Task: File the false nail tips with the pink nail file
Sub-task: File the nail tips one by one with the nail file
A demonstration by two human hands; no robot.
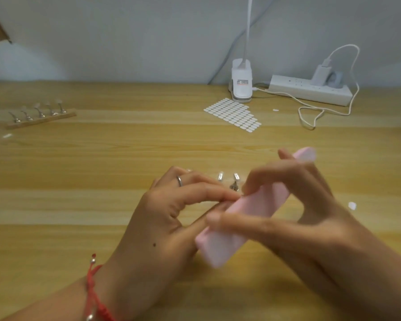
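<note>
Pinching from both sides, the right hand [294, 205] holds the pink nail file [248, 218] with the thumb under its near edge and the fingers laid over its far edge. The file hangs slanted above the table [79, 181], on the near side of the sheet of white adhesive tabs [233, 117] and well apart from it. The left hand [171, 212], nearer and to the left of that sheet, presses thumb and forefinger together right at the file's edge. What they pinch is too small and blurred to see, though it is probably a false nail tip. Two more tips on metal holders [236, 176] stand between the sheet and the file. Filing seems to be under way. The next stroke calls for a steady pinch and light, even passes along the tip's edge.
</note>
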